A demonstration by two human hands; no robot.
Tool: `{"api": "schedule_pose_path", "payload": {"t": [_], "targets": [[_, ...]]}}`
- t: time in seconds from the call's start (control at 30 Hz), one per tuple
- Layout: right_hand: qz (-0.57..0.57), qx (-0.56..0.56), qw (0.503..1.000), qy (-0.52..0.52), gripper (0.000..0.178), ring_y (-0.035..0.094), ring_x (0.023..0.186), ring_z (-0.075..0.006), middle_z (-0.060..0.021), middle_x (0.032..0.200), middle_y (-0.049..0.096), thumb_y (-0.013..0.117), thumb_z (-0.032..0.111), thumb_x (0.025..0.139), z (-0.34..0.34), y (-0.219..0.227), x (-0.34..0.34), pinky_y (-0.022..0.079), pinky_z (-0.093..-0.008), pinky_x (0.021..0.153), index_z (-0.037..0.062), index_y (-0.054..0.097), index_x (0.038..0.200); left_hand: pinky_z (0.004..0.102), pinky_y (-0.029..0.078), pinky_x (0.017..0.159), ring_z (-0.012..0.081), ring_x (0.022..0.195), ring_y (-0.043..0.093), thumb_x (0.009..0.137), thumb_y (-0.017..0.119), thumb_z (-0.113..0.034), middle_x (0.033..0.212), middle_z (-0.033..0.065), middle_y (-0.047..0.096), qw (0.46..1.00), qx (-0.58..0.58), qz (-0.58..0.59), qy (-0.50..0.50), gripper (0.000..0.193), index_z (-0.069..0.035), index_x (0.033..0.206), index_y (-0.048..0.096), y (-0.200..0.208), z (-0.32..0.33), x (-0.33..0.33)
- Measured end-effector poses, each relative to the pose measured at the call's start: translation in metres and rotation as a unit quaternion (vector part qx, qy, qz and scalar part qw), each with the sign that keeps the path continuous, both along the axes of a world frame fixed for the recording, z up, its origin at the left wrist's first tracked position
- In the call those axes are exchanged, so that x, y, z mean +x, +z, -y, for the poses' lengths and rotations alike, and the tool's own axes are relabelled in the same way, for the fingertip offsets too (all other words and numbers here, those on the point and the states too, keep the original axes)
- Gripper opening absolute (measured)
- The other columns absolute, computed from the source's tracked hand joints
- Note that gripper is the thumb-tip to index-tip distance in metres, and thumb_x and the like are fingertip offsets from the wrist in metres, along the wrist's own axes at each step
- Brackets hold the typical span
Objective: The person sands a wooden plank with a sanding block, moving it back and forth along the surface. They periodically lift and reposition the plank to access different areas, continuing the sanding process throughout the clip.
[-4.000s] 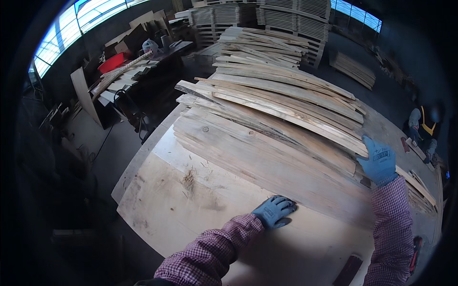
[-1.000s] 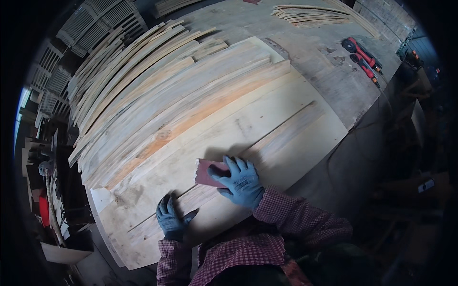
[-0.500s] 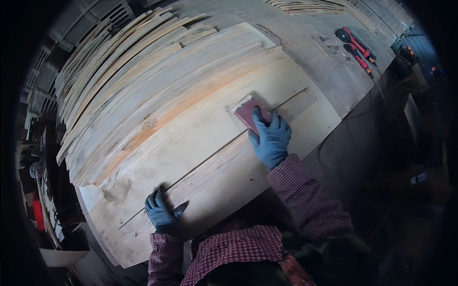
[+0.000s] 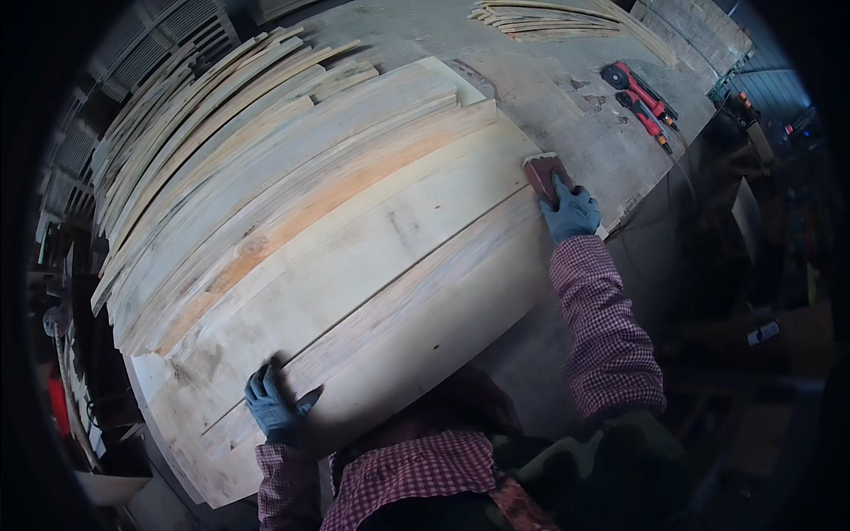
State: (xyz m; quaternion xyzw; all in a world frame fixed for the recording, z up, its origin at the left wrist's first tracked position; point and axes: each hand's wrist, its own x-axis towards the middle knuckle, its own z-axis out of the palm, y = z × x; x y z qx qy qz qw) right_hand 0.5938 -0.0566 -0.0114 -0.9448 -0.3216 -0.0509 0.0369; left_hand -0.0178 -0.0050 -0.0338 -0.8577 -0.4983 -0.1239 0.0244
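My right hand [image 4: 571, 212], in a blue-grey glove, grips a dark red sanding block [image 4: 540, 168] with a pale, dusty edge. The block is at the right end of a narrow wooden plank [image 4: 412, 299]. This plank lies on a wide pale board [image 4: 425, 372], with a dark line along its far side. Near the plank's left end my gloved left hand [image 4: 273, 403] rests flat, its fingers pointing away from me and the thumb apart. It holds nothing.
Several planks [image 4: 292, 190] lie side by side beyond the board, with thin strips [image 4: 190, 133] stacked at far left. Two red-and-black power tools [image 4: 639, 88] lie on the worktable [image 4: 549, 97] at right. More strips [image 4: 549, 19] are at the back.
My right hand has pushed the sanding block right and away along the plank, and that arm is stretched further out. My left hand stays on the plank. The whole view has shifted slightly.
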Motion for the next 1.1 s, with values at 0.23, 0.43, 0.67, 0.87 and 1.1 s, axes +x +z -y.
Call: {"api": "schedule_pose_path", "payload": {"t": [0.23, 0.43, 0.67, 0.87, 1.1], "targets": [[0.060, 0.060, 0.987, 0.134, 0.068, 0.053, 0.101, -0.0345, -0.0164, 0.115, 0.052, 0.069, 0.053, 0.084, -0.025, -0.013, -0.106, 0.045, -0.0526, 0.081, 0.0325, 0.047, 0.146, 0.0512, 0.040, 0.103, 0.0373, 0.120, 0.049, 0.066, 0.080, -0.060, 0.130, 0.0147, 0.054, 1.000, -0.017, 0.004, 0.022, 0.098, -0.010, 0.144, 0.047, 0.011, 0.002, 0.011], [-0.086, 0.058, 0.879, 0.465, 0.066, 0.048, 0.114, -0.0363, -0.0219, 0.134, 0.048, 0.068, 0.051, 0.084, -0.011, 0.012, -0.319, 0.042, -0.0500, 0.090, 0.0345, 0.047, 0.145, 0.0512, 0.039, 0.104, 0.0376, 0.121, 0.048, 0.068, 0.081, -0.058, 0.132, 0.0160, 0.052, 0.999, -0.039, 0.017, 0.016, 0.100, -0.010, 0.146, 0.044, 0.013, 0.003, 0.011], [0.012, 0.130, 0.928, 0.349, 0.065, 0.051, 0.115, -0.0378, -0.0179, 0.136, 0.051, 0.070, 0.045, 0.084, -0.005, 0.004, -0.163, 0.042, -0.0531, 0.096, 0.0354, 0.051, 0.145, 0.0499, 0.037, 0.107, 0.0353, 0.123, 0.047, 0.065, 0.084, -0.057, 0.134, 0.0145, 0.052, 0.996, -0.075, 0.019, 0.051, 0.106, -0.009, 0.149, 0.041, 0.021, 0.007, 0.008], [-0.027, -0.011, 1.000, 0.006, 0.068, 0.051, 0.126, -0.0436, -0.0192, 0.149, 0.044, 0.065, 0.055, 0.086, 0.016, -0.009, 0.010, 0.043, -0.0568, 0.102, 0.0415, 0.043, 0.149, 0.0546, 0.033, 0.110, 0.0373, 0.128, 0.044, 0.066, 0.078, -0.068, 0.140, 0.0163, 0.049, 0.993, -0.102, 0.007, 0.060, 0.114, -0.012, 0.154, 0.034, 0.025, 0.004, 0.020], [-0.050, 0.137, 0.914, 0.378, 0.066, 0.048, 0.117, -0.0415, -0.0252, 0.136, 0.046, 0.069, 0.044, 0.084, 0.002, 0.012, -0.267, 0.040, -0.0560, 0.096, 0.0279, 0.050, 0.146, 0.0536, 0.034, 0.109, 0.0377, 0.126, 0.045, 0.064, 0.079, -0.066, 0.139, 0.0167, 0.050, 0.995, -0.083, 0.005, 0.050, 0.116, -0.011, 0.155, 0.033, 0.015, 0.004, 0.016]]}}
